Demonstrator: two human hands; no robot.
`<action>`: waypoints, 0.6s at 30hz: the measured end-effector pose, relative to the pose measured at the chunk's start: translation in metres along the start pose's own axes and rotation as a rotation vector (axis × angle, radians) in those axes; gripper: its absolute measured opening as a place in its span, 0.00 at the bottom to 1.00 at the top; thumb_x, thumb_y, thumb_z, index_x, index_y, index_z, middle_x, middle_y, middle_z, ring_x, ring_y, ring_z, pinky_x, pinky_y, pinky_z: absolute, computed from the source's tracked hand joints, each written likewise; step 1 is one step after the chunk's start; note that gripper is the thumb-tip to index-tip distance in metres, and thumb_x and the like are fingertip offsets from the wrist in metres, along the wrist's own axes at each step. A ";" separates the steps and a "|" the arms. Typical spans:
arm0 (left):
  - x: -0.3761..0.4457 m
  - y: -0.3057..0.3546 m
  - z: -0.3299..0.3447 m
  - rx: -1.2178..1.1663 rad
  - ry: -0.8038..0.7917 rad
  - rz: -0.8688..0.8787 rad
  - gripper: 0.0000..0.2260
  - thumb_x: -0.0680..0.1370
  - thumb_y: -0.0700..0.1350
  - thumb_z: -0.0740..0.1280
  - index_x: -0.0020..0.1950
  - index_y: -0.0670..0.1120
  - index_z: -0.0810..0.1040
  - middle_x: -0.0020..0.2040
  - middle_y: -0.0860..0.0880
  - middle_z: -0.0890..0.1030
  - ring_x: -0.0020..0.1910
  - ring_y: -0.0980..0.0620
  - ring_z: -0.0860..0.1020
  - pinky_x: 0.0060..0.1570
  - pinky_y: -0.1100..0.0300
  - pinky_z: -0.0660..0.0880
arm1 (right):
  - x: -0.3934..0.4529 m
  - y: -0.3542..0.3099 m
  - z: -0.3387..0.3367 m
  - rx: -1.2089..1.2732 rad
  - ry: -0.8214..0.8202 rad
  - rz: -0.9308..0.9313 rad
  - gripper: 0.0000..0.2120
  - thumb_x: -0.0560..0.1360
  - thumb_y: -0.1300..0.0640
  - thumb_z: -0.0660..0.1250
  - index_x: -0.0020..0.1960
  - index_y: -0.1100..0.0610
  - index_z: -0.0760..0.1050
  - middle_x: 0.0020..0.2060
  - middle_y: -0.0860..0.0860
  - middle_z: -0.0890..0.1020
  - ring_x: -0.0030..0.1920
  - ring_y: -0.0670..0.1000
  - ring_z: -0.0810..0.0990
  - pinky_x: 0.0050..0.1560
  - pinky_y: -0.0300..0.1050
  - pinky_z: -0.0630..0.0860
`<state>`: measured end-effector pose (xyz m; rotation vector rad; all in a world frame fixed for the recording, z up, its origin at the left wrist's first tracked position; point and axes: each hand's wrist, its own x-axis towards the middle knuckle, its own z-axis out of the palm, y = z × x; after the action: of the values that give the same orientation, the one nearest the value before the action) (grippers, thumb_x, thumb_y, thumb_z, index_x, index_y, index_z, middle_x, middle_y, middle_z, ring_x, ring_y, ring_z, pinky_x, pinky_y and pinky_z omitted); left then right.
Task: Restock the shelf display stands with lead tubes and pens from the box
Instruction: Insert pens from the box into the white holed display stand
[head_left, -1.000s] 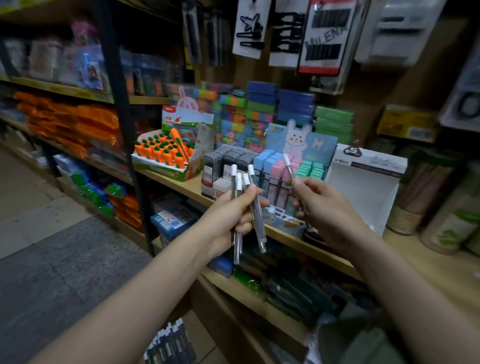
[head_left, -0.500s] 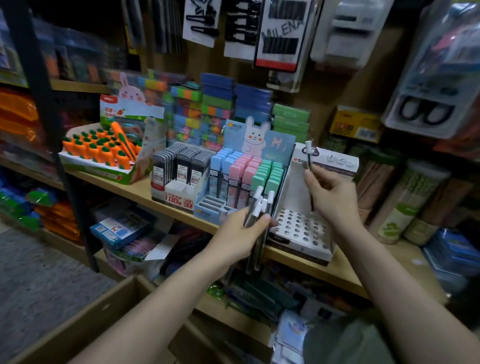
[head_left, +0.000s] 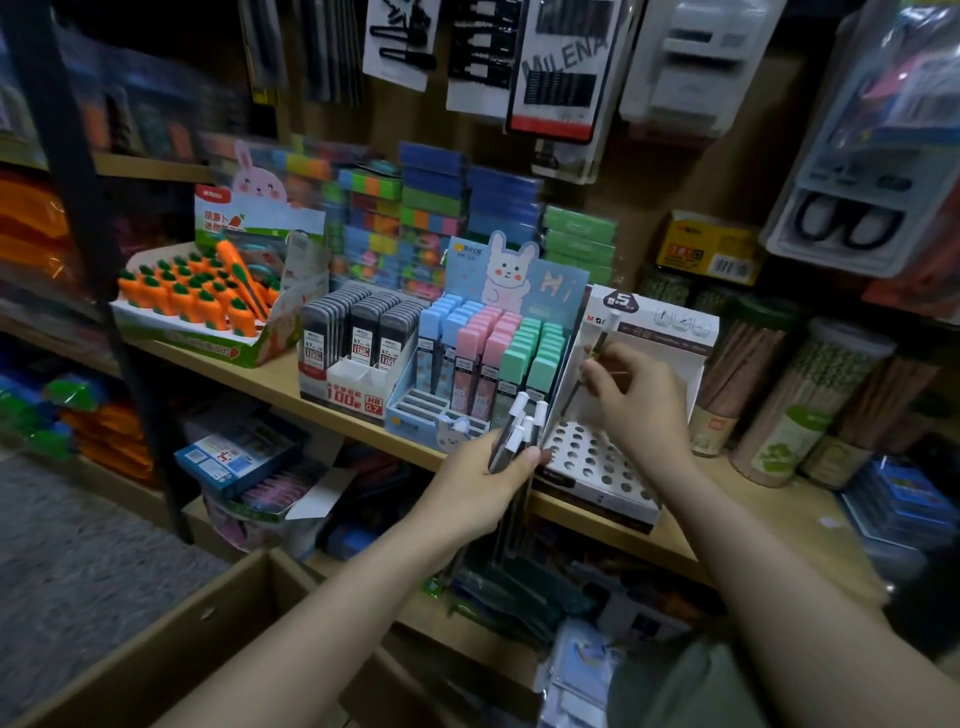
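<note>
My left hand (head_left: 480, 488) grips a bundle of pens (head_left: 517, 428) with white caps, held in front of the shelf edge. My right hand (head_left: 636, 402) pinches a single pen (head_left: 597, 345), tilted, above the white pen stand (head_left: 608, 470) whose top has rows of round holes, all of them empty. Left of that stand is a blue rabbit display (head_left: 488, 364) with blue, pink and green lead tubes, and a display of dark lead tubes (head_left: 358, 338). A cardboard box (head_left: 171, 644) is open below my left arm.
A carrot-pen display (head_left: 197, 301) stands on the wooden shelf (head_left: 270, 379) at the left. Tall tubs of pencils (head_left: 795, 400) crowd the right. Packs hang above the shelf. More stock fills the lower shelf. A dark metal upright (head_left: 88, 218) runs down at the left.
My right hand has brought its single pen down lower over the holed stand. My left hand with the bundle has stayed by the shelf edge. The view has shifted slightly.
</note>
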<state>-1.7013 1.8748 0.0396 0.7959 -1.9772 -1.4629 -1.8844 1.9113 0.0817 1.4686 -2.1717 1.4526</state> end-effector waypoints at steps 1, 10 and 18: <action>0.000 0.000 0.000 -0.004 0.003 0.000 0.11 0.81 0.53 0.61 0.59 0.53 0.79 0.28 0.66 0.78 0.27 0.71 0.74 0.22 0.75 0.63 | 0.000 -0.001 0.000 -0.018 0.006 -0.002 0.08 0.78 0.53 0.67 0.54 0.54 0.82 0.44 0.49 0.85 0.46 0.50 0.83 0.52 0.56 0.79; -0.001 0.002 0.001 -0.024 0.000 -0.053 0.12 0.81 0.53 0.61 0.60 0.52 0.79 0.20 0.63 0.71 0.21 0.66 0.71 0.22 0.70 0.62 | 0.000 0.000 -0.006 -0.098 0.023 -0.004 0.09 0.77 0.52 0.67 0.55 0.54 0.81 0.44 0.50 0.85 0.45 0.50 0.81 0.51 0.54 0.80; -0.006 0.009 0.002 -0.052 0.017 -0.038 0.13 0.81 0.53 0.61 0.63 0.52 0.78 0.45 0.62 0.70 0.52 0.50 0.74 0.58 0.38 0.70 | -0.003 -0.003 -0.004 -0.084 0.008 -0.007 0.09 0.78 0.53 0.67 0.55 0.55 0.81 0.44 0.50 0.85 0.46 0.49 0.81 0.51 0.51 0.79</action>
<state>-1.7001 1.8826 0.0476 0.8247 -1.9135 -1.5181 -1.8818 1.9158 0.0844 1.4390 -2.1921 1.3453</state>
